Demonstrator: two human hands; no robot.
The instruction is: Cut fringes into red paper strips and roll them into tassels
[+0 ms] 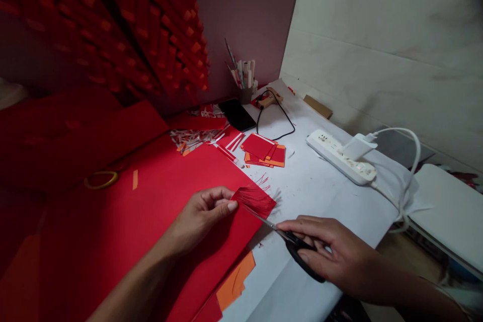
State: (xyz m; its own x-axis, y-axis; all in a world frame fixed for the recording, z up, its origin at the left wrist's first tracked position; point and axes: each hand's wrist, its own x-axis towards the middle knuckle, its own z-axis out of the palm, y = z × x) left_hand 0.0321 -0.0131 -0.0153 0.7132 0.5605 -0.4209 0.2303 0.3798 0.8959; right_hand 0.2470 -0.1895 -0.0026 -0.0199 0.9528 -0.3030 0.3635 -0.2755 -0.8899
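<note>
My left hand (204, 216) pinches a small piece of red paper (260, 203) between thumb and fingers. Fine fringe strips are cut along the far side of that piece. In my right hand (332, 251) are scissors with black handles (298, 254); their blades lie against the fringed paper, pointing towards my left fingers. Whether the blades are apart is hard to make out. Beneath both the left hand and the piece spreads a large red sheet (158, 221). Beyond it lies a stack of red and orange paper cards (264, 151).
A white power strip (339, 156) with a plugged-in charger (358, 147) lies at the right, its cable hanging over the table edge. A black phone-like slab (237, 114), a pen cup (246, 93) and paper scraps (196, 136) sit at the back. Yellow-handled scissors (101, 180) rest left.
</note>
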